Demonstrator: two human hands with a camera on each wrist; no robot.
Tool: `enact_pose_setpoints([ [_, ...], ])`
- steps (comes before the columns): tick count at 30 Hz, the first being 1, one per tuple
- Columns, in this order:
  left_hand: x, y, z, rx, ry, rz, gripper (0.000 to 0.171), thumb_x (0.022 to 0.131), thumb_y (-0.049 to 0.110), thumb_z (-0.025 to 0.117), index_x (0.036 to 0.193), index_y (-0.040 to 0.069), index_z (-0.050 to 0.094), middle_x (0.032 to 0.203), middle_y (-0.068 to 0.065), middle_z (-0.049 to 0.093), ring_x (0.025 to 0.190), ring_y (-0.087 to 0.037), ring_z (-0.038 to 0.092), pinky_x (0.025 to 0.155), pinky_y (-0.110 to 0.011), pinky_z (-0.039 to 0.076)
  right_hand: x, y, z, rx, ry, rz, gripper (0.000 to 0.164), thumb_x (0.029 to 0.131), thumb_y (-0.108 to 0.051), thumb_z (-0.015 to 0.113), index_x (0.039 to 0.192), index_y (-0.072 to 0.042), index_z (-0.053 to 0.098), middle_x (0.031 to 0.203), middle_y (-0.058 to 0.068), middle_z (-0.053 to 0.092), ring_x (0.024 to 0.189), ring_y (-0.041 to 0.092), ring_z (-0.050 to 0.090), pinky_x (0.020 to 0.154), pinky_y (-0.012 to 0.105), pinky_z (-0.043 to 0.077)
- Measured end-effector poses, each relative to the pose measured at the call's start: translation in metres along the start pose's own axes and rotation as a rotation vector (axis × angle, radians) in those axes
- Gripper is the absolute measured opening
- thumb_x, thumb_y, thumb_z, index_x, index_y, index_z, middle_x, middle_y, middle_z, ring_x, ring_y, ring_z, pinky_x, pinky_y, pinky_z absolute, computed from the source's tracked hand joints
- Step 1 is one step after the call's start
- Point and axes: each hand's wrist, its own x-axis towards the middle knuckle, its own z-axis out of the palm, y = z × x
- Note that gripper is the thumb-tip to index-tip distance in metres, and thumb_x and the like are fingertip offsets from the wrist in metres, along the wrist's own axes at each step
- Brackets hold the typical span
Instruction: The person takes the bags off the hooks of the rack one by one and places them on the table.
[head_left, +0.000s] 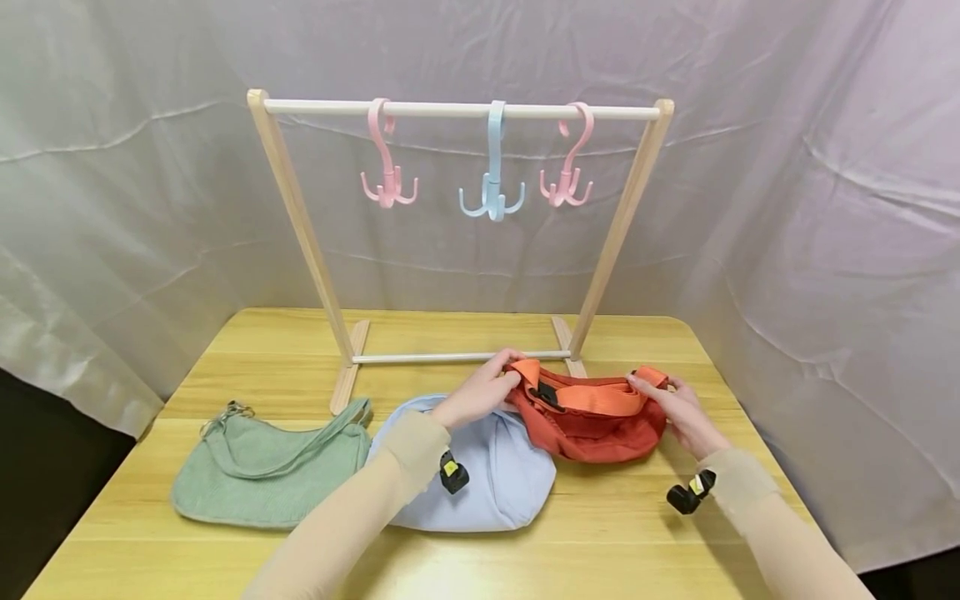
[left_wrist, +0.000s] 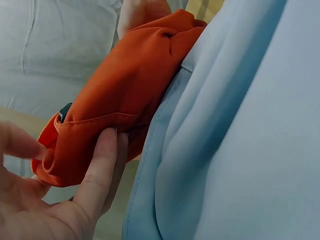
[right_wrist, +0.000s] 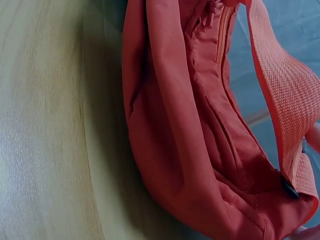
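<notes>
A red fanny pack (head_left: 592, 433) with an orange webbing strap (head_left: 603, 401) and a black buckle (head_left: 547, 393) hangs between both hands at the right of the table. My left hand (head_left: 480, 392) grips its left end, two fingers lying along the fabric in the left wrist view. On the opposite end, my right hand (head_left: 684, 417) pinches the bag beside the strap; only fingertips of it show in the right wrist view, where the zipper (right_wrist: 222, 42) also appears. Below my left wrist lies a light blue bag (head_left: 487, 483), partly covered by the forearm.
A green corduroy shoulder bag (head_left: 277, 467) lies at the left. Behind the bags stands a wooden rack (head_left: 626, 217) with a white top bar (head_left: 442, 109). From it hang a left pink hook (head_left: 387, 179), a blue hook (head_left: 492, 179) and a right pink hook (head_left: 567, 179).
</notes>
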Motion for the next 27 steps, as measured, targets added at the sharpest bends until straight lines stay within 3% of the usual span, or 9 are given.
enact_pose_setpoints([
  [4,-0.001,0.003,0.001,0.029,0.000,-0.001,0.031,0.103,0.023,0.038,0.130,0.013,0.050,0.129,-0.017,0.060,0.099,-0.022,0.070,0.083,-0.038,0.062,-0.001,0.000,0.001,-0.051,0.028,-0.026,0.100,0.091,-0.043,0.072,0.157,0.006,0.014,0.122,0.000,0.055,0.085,-0.009,0.055,0.077,0.010,0.050],
  [7,-0.001,0.003,0.002,0.065,0.018,-0.004,0.029,0.103,0.032,0.049,0.125,0.014,0.051,0.117,-0.013,0.063,0.086,-0.017,0.069,0.080,-0.035,0.062,-0.003,0.000,0.002,-0.129,0.074,-0.047,0.094,0.091,-0.042,0.073,0.154,0.007,0.023,0.119,0.000,0.058,0.088,-0.006,0.055,0.079,0.009,0.048],
  [12,0.002,0.001,0.007,0.260,0.085,0.006,0.038,0.092,0.040,0.071,0.115,0.018,0.050,0.096,-0.003,0.065,0.078,-0.014,0.062,0.072,-0.028,0.051,-0.006,0.000,0.004,-0.266,0.163,-0.115,0.092,0.087,-0.044,0.077,0.149,0.008,0.032,0.130,0.014,0.056,0.107,0.011,0.055,0.089,0.015,0.047],
  [17,0.005,0.000,0.014,0.406,0.108,0.045,0.037,0.088,0.028,0.074,0.110,0.015,0.049,0.094,-0.002,0.064,0.079,-0.015,0.057,0.069,-0.026,0.045,-0.009,-0.001,0.006,-0.379,0.275,-0.259,0.068,0.085,-0.035,0.082,0.130,0.004,0.049,0.115,0.016,0.061,0.099,0.019,0.055,0.077,0.012,0.045],
  [22,0.007,0.001,0.020,0.425,0.101,0.070,0.032,0.089,0.018,0.072,0.110,0.012,0.048,0.095,-0.004,0.063,0.074,-0.013,0.054,0.065,-0.024,0.044,-0.014,-0.003,0.002,-0.530,0.400,-0.404,0.058,0.082,-0.029,0.084,0.124,0.000,0.056,0.108,0.021,0.066,0.096,0.030,0.062,0.077,0.026,0.045],
  [27,0.009,0.002,0.027,0.446,0.098,0.074,0.031,0.089,0.013,0.072,0.110,0.011,0.050,0.093,-0.005,0.063,0.072,-0.014,0.052,0.062,-0.023,0.042,-0.019,-0.005,-0.004,-0.592,0.449,-0.478,0.057,0.082,-0.024,0.084,0.126,-0.001,0.056,0.108,0.025,0.067,0.093,0.036,0.062,0.073,0.036,0.045],
])
